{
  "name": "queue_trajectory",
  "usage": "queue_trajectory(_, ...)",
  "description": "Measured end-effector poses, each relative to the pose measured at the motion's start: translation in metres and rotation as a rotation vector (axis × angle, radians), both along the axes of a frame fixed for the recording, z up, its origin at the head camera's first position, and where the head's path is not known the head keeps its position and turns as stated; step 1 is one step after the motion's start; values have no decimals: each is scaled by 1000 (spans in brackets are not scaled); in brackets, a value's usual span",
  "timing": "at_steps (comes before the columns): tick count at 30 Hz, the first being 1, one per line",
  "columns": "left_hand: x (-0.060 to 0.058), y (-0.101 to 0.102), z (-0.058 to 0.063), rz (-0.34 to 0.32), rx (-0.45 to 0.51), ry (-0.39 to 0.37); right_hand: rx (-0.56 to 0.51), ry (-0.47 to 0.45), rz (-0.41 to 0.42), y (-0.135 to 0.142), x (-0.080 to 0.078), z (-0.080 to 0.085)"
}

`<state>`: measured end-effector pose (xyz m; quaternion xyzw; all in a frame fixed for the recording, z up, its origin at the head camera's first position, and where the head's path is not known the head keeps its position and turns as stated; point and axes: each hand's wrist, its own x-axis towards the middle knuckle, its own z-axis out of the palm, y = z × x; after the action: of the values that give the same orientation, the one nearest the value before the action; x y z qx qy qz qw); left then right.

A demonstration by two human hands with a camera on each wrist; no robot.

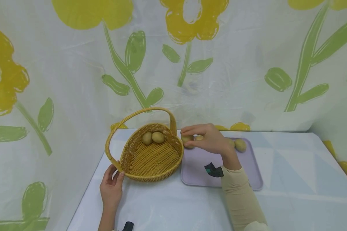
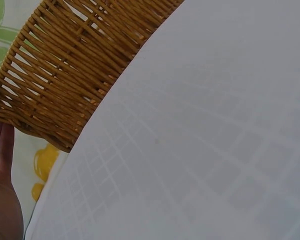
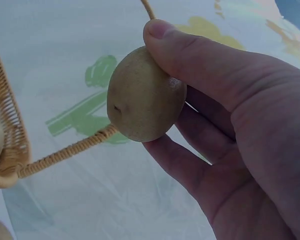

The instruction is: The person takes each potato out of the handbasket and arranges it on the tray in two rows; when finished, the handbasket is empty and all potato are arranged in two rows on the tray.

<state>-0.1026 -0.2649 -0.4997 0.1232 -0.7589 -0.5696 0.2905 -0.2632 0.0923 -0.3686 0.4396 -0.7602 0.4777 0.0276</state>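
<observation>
My right hand [image 1: 209, 139] pinches a potato [image 3: 142, 97] between thumb and fingers, above the left back part of a lilac tray [image 1: 200, 175]. The potato is pale brown and oval, with a small dark mark on its skin. My left hand [image 1: 111, 189] grips the rim of a woven wicker basket [image 1: 150, 160] at the near-left foot of its arched handle. Two potatoes [image 1: 158, 137] lie together at the back of the basket. In the left wrist view, the fingers [image 2: 5, 150] show at the basket's edge, with much of the hand cut off.
More potatoes [image 1: 240, 145] lie along the tray's back, partly hidden by the right hand. The basket stands close against the tray's left side. Behind the pale patterned table [image 1: 292, 173] hangs a flower-printed sheet [image 1: 234, 64]. The basket's handle [image 1: 138, 111] arches high.
</observation>
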Motion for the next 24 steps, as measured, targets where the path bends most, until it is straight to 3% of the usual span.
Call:
queue_trajectory(13, 0, 0, -1, -5, -6, 9, -45, -24, -56, 14, 5, -13)
queue_trajectory(24, 1, 0, 1, -4, 1, -12, 21, -95, -101, 10, 11, -19)
